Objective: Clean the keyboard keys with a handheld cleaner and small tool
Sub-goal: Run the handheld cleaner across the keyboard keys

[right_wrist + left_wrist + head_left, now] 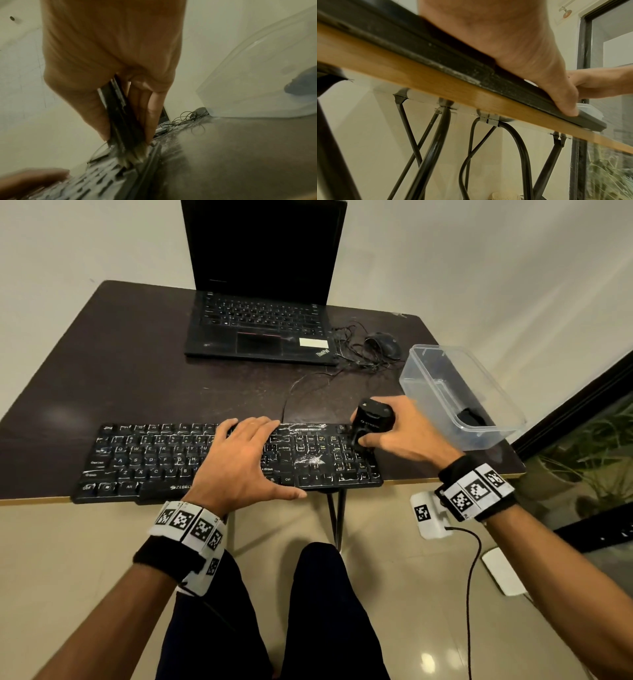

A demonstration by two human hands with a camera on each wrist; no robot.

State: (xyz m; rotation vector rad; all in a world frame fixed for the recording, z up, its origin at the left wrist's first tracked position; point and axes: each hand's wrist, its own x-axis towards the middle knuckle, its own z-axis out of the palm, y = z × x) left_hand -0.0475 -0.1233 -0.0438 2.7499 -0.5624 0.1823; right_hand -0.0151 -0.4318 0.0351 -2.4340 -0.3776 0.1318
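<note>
I see a dark table (137,364) carrying an open black laptop (263,302) at the back, a black keyboard (144,460) along the near edge, a clear plastic container (442,371) at right with a dark item inside, and a wired mouse (383,344) with tangled cable beside the laptop. Left hand (239,460) lies flat on the keyboard's middle, fingers straight and spread, thumb at the front edge. Right hand (407,429) wraps fingers and thumb around a black handheld cleaner (371,422), its bristled tip (135,155) down on the keys at the keyboard's right end; white debris is scattered over the keys.
</note>
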